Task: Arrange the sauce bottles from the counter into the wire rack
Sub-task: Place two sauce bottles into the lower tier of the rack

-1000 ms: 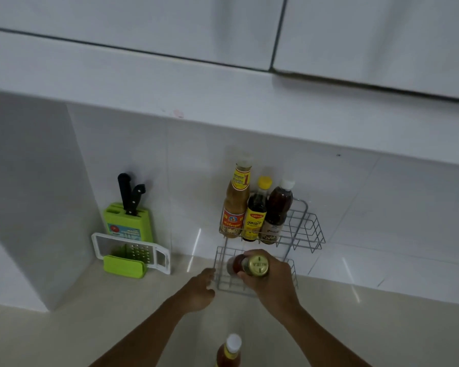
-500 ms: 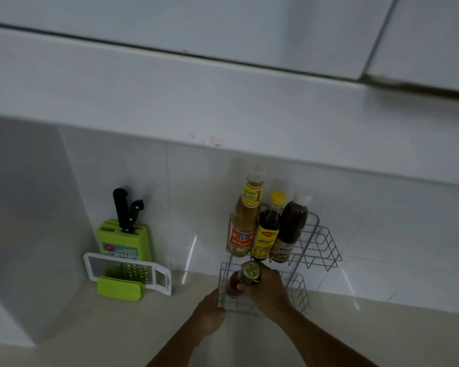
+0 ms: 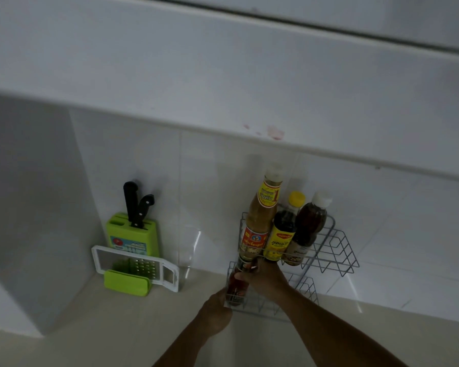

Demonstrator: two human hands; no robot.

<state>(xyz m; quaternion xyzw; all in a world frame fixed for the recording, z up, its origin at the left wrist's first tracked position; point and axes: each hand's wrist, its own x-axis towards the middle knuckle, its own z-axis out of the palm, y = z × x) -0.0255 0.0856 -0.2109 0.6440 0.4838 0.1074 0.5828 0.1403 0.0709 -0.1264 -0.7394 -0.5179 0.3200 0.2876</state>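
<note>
right hand [image 3: 266, 280] – grips glass bottle [image 3: 237, 286] | wire rack [image 3: 337, 250] – apparently lower tier

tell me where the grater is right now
In the head view, the grater stands on the counter at lower left, leaning against the green knife block by the wall, well left of the wire rack.

A green knife block [image 3: 133, 234] holding two black-handled knives [image 3: 136, 205] stands behind a white grater [image 3: 135, 267].
</note>
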